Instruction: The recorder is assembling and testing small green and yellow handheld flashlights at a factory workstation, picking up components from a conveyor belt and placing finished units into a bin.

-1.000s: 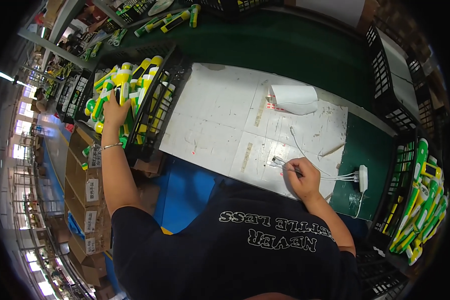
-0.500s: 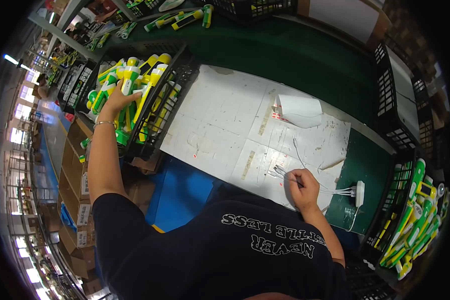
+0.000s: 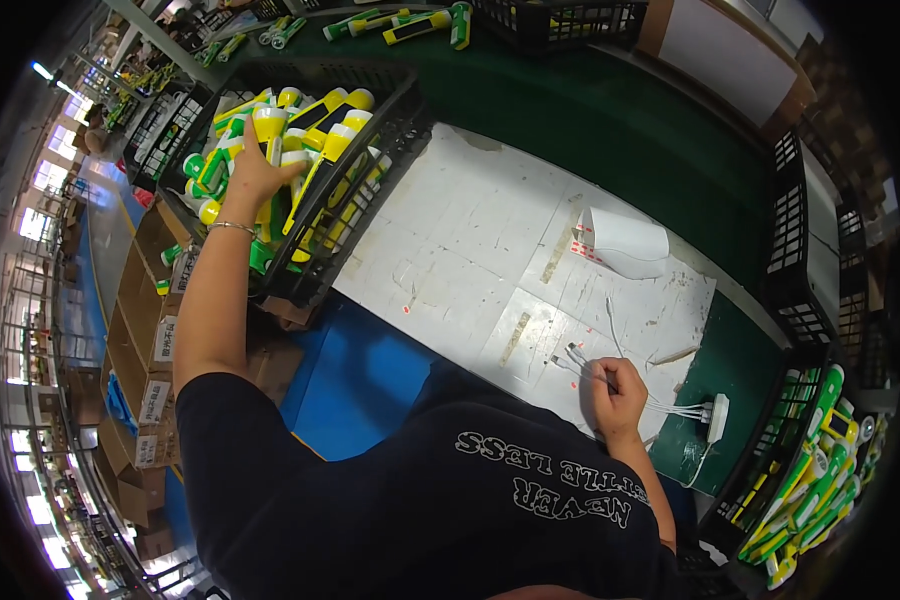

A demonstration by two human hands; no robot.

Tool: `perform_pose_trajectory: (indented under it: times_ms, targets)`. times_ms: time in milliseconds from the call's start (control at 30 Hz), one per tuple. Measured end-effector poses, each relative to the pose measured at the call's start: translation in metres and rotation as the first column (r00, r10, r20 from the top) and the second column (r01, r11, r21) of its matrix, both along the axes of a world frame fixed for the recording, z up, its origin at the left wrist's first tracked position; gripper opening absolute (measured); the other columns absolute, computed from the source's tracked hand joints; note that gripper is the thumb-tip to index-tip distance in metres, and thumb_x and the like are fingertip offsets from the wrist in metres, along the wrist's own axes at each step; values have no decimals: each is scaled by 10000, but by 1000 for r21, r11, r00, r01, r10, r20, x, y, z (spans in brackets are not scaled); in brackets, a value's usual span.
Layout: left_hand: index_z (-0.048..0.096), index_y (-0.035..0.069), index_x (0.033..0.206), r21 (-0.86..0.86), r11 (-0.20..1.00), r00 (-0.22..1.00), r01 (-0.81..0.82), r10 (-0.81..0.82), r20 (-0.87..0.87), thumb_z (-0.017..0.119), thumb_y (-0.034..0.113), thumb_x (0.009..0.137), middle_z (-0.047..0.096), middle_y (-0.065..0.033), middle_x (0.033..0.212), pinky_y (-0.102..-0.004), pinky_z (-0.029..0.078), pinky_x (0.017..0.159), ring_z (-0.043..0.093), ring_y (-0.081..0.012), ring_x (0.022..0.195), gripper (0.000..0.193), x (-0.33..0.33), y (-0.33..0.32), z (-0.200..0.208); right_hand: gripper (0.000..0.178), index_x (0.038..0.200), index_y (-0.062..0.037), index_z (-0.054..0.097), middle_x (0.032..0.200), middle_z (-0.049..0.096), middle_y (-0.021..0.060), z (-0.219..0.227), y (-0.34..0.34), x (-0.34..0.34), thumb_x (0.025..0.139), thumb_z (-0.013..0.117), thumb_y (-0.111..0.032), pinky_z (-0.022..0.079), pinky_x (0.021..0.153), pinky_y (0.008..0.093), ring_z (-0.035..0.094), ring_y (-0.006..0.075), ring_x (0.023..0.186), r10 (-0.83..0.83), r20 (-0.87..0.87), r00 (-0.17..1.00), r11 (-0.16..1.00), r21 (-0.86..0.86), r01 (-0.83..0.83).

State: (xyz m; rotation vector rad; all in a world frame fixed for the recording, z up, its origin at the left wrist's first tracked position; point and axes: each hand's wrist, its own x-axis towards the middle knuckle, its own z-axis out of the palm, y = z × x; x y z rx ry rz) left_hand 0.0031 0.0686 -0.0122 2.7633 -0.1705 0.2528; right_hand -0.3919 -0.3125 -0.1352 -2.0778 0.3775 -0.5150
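My left hand (image 3: 254,180) is down in a black plastic crate (image 3: 395,115) heaped with yellow-and-green flashlights. Its thumb and fingers lie on either side of a yellow flashlight (image 3: 269,128) with a pale head; the fingertips are partly hidden among the others. My right hand (image 3: 620,395) rests closed at the near right edge of the white board (image 3: 450,230), around several thin white charging cables (image 3: 670,407). Their plug ends stick out to the left of the fist, and one cable lies beyond it. The cables lead right to a white charger block (image 3: 717,418).
A curled white sheet (image 3: 625,243) lies on the board. Another crate of flashlights (image 3: 820,470) stands at the right. Loose flashlights (image 3: 417,27) lie on the green bench (image 3: 560,110) at the back. Open cardboard boxes (image 3: 135,350) stand on the left, beside a blue surface (image 3: 355,370).
The view has shifted slightly. My left hand stays in the crate, now at a yellow flashlight where a green-and-white one was between thumb and fingers. My right hand keeps hold of the cables.
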Motion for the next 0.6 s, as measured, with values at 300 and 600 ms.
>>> perform_pose_trajectory:
  times_ms: [300,600]
  targets:
    - [-4,378,1414,255,870,906,-421,412,90,759,374,656,222,-232,1420,-687,323,879,454,-437,1155,1076,51,23,7,55,807,-21,607,711,590,94,0,2,5,757,611,-44,460,561,251,589,181,600,-16,8,1000,1000,-8,16]
    - [93,336,1427,240,744,777,-624,623,90,643,505,724,216,-182,1443,-752,248,852,322,-393,1274,909,87,87,-17,31,777,-29,604,704,594,91,4,1,4,761,627,-44,467,530,256,600,186,576,-35,16,999,998,-59,36]
